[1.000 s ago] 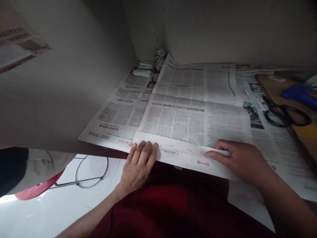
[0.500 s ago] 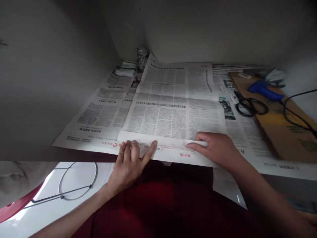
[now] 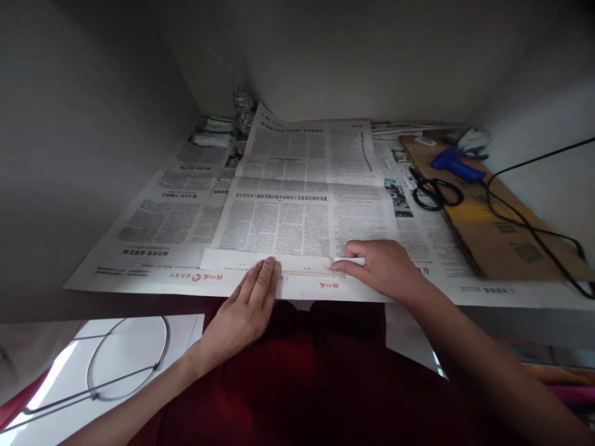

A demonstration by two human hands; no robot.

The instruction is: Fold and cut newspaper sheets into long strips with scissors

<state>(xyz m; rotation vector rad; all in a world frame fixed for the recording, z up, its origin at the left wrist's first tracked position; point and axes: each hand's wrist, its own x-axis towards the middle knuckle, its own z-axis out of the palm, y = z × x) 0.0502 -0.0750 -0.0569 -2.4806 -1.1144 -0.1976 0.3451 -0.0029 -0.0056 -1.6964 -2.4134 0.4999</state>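
A printed newspaper sheet (image 3: pixel 283 220) lies before me, its near edge folded over into a narrow pale strip (image 3: pixel 227 261). My left hand (image 3: pixel 246 308) rests flat on that strip, left of its middle, with the fingers stretched out side by side. At the strip's right end, my right hand (image 3: pixel 383 266) pinches the folded edge between thumb and curled fingers. Beneath the sheet, other newspapers (image 3: pixel 153 220) cover the table up to its front edge.
To the right, black-handled scissors (image 3: pixel 437 193) and a blue glue gun (image 3: pixel 458 165) with a black cable (image 3: pixel 525 224) lie on or by a cardboard piece (image 3: pixel 483 241). Folded cloths (image 3: pixel 214 133) sit at the back left. A wire ring (image 3: pixel 127 359) is below the table.
My left hand has slid along the strip toward the right, its spread fingers coming together. My right hand keeps its pinch on the fold. The camera view has turned slightly right.
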